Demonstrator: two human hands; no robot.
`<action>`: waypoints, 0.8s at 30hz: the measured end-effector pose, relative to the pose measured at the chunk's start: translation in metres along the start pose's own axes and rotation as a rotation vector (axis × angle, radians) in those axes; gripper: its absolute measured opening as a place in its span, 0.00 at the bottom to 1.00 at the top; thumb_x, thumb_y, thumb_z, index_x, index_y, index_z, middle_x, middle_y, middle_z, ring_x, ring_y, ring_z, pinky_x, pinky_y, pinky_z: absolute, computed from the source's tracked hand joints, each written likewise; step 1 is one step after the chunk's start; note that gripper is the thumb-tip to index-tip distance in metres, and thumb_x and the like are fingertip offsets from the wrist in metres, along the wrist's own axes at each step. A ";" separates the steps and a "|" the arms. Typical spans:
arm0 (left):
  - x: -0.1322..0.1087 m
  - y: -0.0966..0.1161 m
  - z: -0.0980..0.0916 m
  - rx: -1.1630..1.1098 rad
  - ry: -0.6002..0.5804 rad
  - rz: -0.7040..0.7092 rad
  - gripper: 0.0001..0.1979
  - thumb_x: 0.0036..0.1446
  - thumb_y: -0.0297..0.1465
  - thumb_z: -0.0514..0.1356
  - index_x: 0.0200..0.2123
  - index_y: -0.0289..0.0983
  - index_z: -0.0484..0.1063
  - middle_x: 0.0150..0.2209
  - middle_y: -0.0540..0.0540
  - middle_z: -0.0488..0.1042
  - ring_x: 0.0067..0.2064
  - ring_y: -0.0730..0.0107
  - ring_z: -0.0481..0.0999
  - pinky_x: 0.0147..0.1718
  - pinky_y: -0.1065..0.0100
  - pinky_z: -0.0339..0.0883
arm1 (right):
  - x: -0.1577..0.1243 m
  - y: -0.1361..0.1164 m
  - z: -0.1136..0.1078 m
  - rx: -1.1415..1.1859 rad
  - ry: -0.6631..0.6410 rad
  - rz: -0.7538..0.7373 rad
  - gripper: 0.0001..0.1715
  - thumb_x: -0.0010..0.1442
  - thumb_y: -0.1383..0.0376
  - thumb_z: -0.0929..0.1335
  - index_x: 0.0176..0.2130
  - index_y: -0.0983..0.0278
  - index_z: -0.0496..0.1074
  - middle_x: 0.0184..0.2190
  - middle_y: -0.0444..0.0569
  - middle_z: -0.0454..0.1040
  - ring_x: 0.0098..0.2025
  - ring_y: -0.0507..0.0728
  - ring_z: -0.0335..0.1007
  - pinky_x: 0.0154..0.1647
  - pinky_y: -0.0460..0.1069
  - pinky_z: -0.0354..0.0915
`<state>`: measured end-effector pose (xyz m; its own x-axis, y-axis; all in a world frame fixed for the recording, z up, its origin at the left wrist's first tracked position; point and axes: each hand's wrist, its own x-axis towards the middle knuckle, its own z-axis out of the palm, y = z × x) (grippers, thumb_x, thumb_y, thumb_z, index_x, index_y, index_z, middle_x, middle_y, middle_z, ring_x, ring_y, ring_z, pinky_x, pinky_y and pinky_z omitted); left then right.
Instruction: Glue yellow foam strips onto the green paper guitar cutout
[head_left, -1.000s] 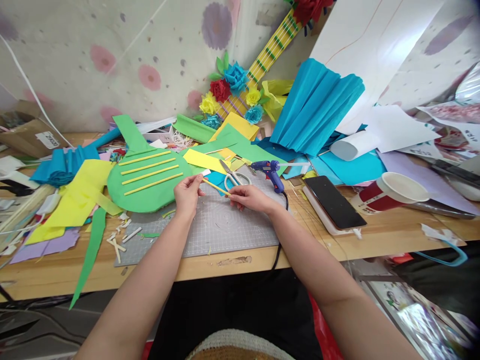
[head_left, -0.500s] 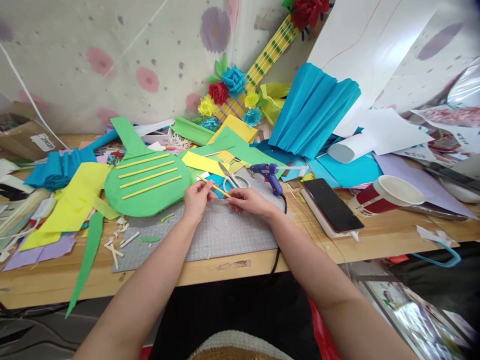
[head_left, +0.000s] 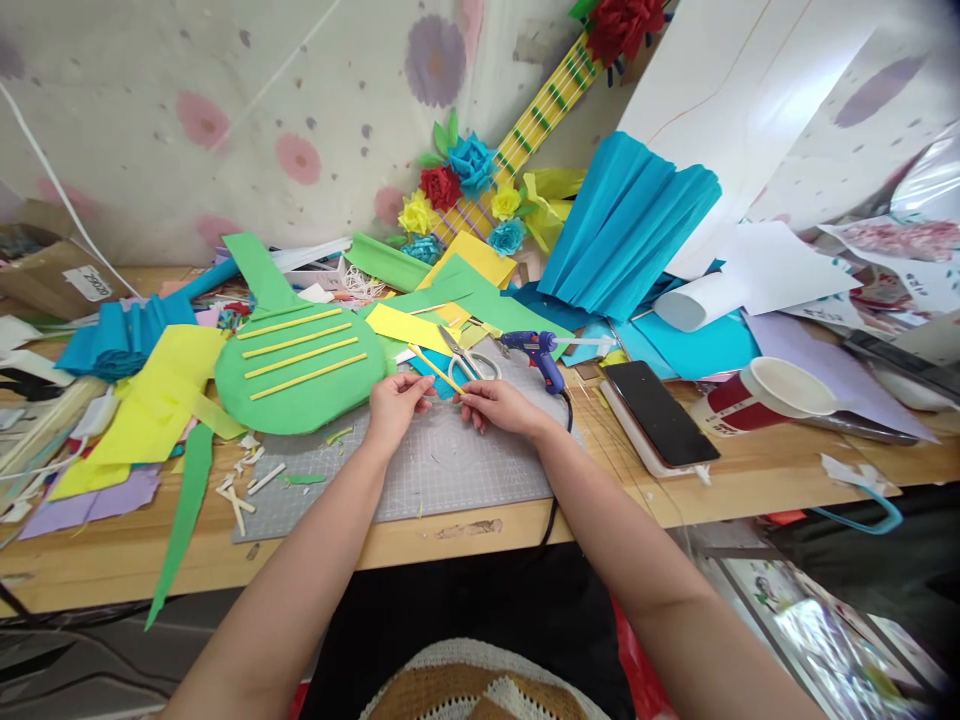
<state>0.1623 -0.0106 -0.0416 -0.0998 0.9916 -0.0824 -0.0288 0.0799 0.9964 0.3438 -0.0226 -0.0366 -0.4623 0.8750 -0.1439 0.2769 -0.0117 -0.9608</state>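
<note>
A thin yellow paper strip (head_left: pixel 435 367) slants up and left from the fingertips of my right hand (head_left: pixel 496 406), which pinches its lower end. My left hand (head_left: pixel 400 410) is just left of the strip, apart from it, thumb and fingers pressed together. Whatever those fingers may hold is too small to make out. Both hands are over the grey cutting mat (head_left: pixel 450 480). Left of them lies a green guitar-shaped cutout (head_left: pixel 315 405) bearing several yellow strips. Scissors (head_left: pixel 474 366) with white handles lie just beyond my right hand, and a blue glue gun (head_left: pixel 536 350) rests behind it to the right.
A phone (head_left: pixel 664 412) and a paper cup (head_left: pixel 772 395) stand on the right. Blue crepe paper (head_left: pixel 626 225) leans at the back beside a flowered yellow guitar (head_left: pixel 536 110). Yellow paper (head_left: pixel 161 390) and scraps cover the left. The table's wooden front edge (head_left: pixel 480 540) is near me.
My left hand has let go of the yellow strip's upper part and moved slightly down. The strip stays in my right hand. The view has shifted slightly.
</note>
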 end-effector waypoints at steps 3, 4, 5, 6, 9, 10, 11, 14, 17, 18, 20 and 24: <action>0.001 -0.001 0.001 -0.019 -0.034 0.007 0.17 0.37 0.41 0.68 0.20 0.33 0.70 0.19 0.48 0.73 0.18 0.77 0.68 0.20 0.72 0.66 | 0.001 -0.001 0.001 -0.017 0.003 0.015 0.14 0.58 0.58 0.63 0.34 0.67 0.68 0.22 0.43 0.69 0.18 0.45 0.61 0.18 0.42 0.61; 0.001 -0.002 0.002 -0.033 -0.052 0.010 0.17 0.38 0.42 0.67 0.21 0.33 0.70 0.20 0.48 0.74 0.19 0.76 0.70 0.21 0.71 0.67 | 0.001 -0.001 0.001 -0.022 0.008 0.016 0.14 0.57 0.58 0.63 0.32 0.67 0.68 0.22 0.43 0.69 0.18 0.45 0.61 0.18 0.42 0.61; 0.000 -0.002 0.003 -0.050 -0.074 0.010 0.17 0.39 0.42 0.66 0.23 0.33 0.72 0.22 0.47 0.75 0.21 0.74 0.72 0.23 0.70 0.69 | 0.001 -0.001 0.002 -0.026 0.012 0.015 0.14 0.57 0.57 0.63 0.31 0.67 0.67 0.22 0.43 0.69 0.18 0.45 0.61 0.18 0.42 0.61; 0.000 -0.001 0.003 -0.071 -0.097 0.008 0.17 0.40 0.42 0.66 0.25 0.33 0.73 0.24 0.46 0.76 0.23 0.72 0.74 0.25 0.69 0.70 | 0.001 -0.002 0.002 -0.025 0.014 0.015 0.14 0.57 0.57 0.63 0.30 0.66 0.67 0.21 0.42 0.69 0.18 0.45 0.61 0.18 0.42 0.61; -0.004 0.001 0.006 -0.154 -0.166 -0.002 0.18 0.41 0.41 0.65 0.32 0.34 0.74 0.33 0.45 0.77 0.33 0.67 0.77 0.33 0.64 0.72 | 0.000 -0.003 0.002 0.002 -0.004 0.032 0.13 0.57 0.58 0.64 0.31 0.66 0.67 0.20 0.41 0.69 0.17 0.45 0.61 0.17 0.42 0.61; -0.005 0.002 0.007 -0.180 -0.185 -0.009 0.19 0.40 0.40 0.66 0.34 0.35 0.74 0.34 0.45 0.77 0.35 0.66 0.77 0.35 0.63 0.72 | 0.000 -0.003 0.002 0.016 -0.020 0.040 0.13 0.57 0.58 0.64 0.32 0.66 0.67 0.20 0.41 0.69 0.17 0.45 0.61 0.17 0.42 0.61; -0.006 0.003 0.008 -0.200 -0.196 -0.017 0.19 0.39 0.39 0.67 0.35 0.35 0.73 0.34 0.45 0.77 0.37 0.65 0.77 0.37 0.62 0.72 | 0.000 -0.003 0.002 0.028 -0.038 0.046 0.12 0.57 0.58 0.64 0.32 0.66 0.66 0.20 0.41 0.69 0.17 0.45 0.61 0.17 0.42 0.61; -0.006 0.003 0.011 -0.212 -0.165 -0.039 0.17 0.37 0.37 0.68 0.31 0.34 0.73 0.30 0.46 0.77 0.35 0.65 0.77 0.37 0.61 0.72 | 0.000 -0.003 0.002 0.038 -0.082 0.044 0.12 0.57 0.59 0.63 0.31 0.66 0.66 0.20 0.42 0.69 0.18 0.45 0.62 0.18 0.42 0.61; -0.004 0.001 0.012 -0.199 -0.095 -0.034 0.16 0.37 0.37 0.68 0.28 0.34 0.72 0.27 0.46 0.76 0.32 0.66 0.76 0.35 0.62 0.71 | 0.000 -0.003 0.003 0.019 -0.083 0.020 0.10 0.57 0.60 0.64 0.32 0.66 0.66 0.21 0.42 0.70 0.18 0.45 0.62 0.19 0.42 0.62; -0.004 0.001 0.013 -0.197 -0.079 -0.030 0.16 0.37 0.38 0.68 0.28 0.34 0.72 0.27 0.46 0.76 0.31 0.67 0.76 0.35 0.63 0.71 | 0.000 -0.003 0.004 0.014 -0.077 0.015 0.10 0.56 0.60 0.65 0.32 0.66 0.66 0.21 0.42 0.70 0.18 0.45 0.62 0.19 0.42 0.62; -0.004 0.001 0.013 -0.200 -0.063 -0.022 0.17 0.36 0.39 0.68 0.28 0.34 0.72 0.27 0.47 0.75 0.31 0.67 0.76 0.34 0.63 0.71 | 0.001 -0.003 0.005 0.017 -0.066 0.010 0.10 0.57 0.60 0.64 0.31 0.66 0.66 0.21 0.41 0.70 0.18 0.45 0.62 0.19 0.41 0.62; -0.008 0.004 0.014 -0.223 -0.128 -0.020 0.20 0.33 0.38 0.69 0.31 0.34 0.71 0.29 0.46 0.76 0.35 0.65 0.76 0.36 0.63 0.71 | 0.002 -0.001 0.006 0.042 -0.066 0.005 0.10 0.58 0.60 0.63 0.32 0.66 0.65 0.21 0.41 0.69 0.17 0.45 0.62 0.17 0.41 0.61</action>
<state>0.1772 -0.0170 -0.0365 0.0295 0.9960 -0.0845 -0.2498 0.0892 0.9642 0.3376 -0.0232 -0.0369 -0.5164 0.8408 -0.1625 0.2445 -0.0370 -0.9689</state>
